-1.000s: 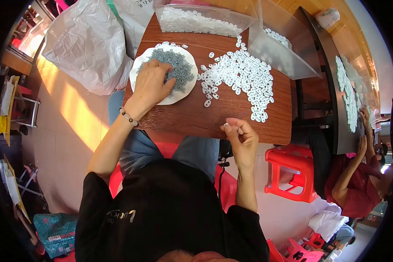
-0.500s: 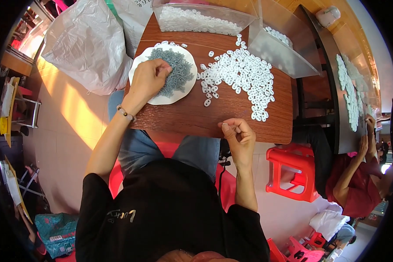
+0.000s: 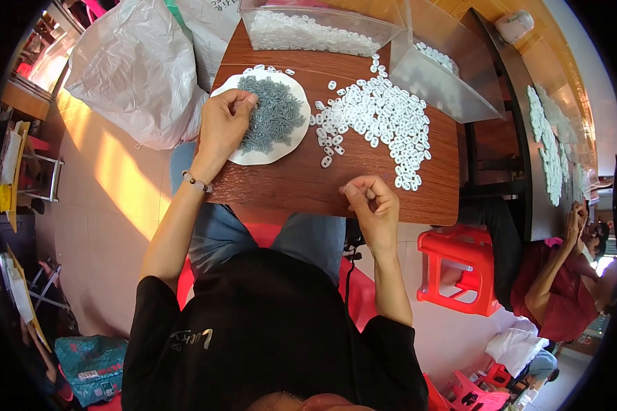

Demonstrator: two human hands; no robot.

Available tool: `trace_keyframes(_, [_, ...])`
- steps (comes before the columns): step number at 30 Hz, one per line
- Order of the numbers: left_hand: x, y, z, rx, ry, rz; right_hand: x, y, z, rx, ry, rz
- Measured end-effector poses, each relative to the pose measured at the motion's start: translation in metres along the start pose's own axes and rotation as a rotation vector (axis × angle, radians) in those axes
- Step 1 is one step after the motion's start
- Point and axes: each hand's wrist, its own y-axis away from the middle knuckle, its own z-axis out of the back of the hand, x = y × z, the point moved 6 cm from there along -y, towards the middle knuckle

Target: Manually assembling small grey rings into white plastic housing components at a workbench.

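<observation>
Over the left side of a scalloped white plate [image 3: 255, 156] is my left hand [image 3: 224, 127], thumb and forefinger pinched together. A heap of small grey-blue screw-like pieces [image 3: 274, 113] lies on that plate, beside my fingertips. Whatever the pinch holds is too small to make out. Near the front edge of the brown wooden table [image 3: 288, 185], my right hand [image 3: 377, 209] is raised with its fingers curled and its thumb against the forefinger; what is between them cannot be made out. Many small white oval two-holed parts [image 3: 380, 113] spread across the table beyond my right hand.
Two clear plastic bins stand at the far edge, a left bin [image 3: 315, 33] and a right bin [image 3: 442, 75], both holding white parts. White sacks [image 3: 137, 75] slump at the left. A red stool [image 3: 459, 270] and a co-worker in dark red [image 3: 559, 301] at another table are to the right.
My left hand has drawn back left from the middle of the heap to the plate's left side, still pinched. My right hand has shifted slightly up and left. The co-worker's hands have moved.
</observation>
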Motion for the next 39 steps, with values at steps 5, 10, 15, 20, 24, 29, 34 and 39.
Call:
trace_keyframes(5, [-0.012,0.011,-0.01,0.069,0.398,0.134,0.018,-0.032,-0.021,0.08,0.05,0.055])
trace_keyframes(10, [-0.04,0.033,-0.02,0.032,0.648,0.076,0.031,-0.061,-0.066,0.221,-0.004,0.086])
trace_keyframes(15, [-0.048,0.045,-0.021,0.015,0.685,0.042,0.029,-0.068,-0.096,0.316,-0.239,0.015])
trace_keyframes(20, [-0.04,0.05,-0.028,-0.018,0.703,0.037,0.03,-0.072,-0.1,0.26,-0.265,0.03])
trace_keyframes(24, [-0.039,0.052,-0.031,-0.035,0.687,0.041,0.029,-0.076,-0.098,0.221,-0.273,0.053])
trace_keyframes(29, [-0.031,0.052,-0.031,-0.015,0.598,0.071,0.027,-0.083,-0.098,0.204,-0.151,0.184])
trace_keyframes(34, [-0.013,0.045,-0.028,0.008,0.557,0.164,0.031,-0.082,-0.102,0.174,0.1,0.29])
trace_keyframes(39, [-0.019,0.042,-0.02,-0.032,0.608,0.262,0.034,-0.095,-0.1,0.03,0.517,0.56])
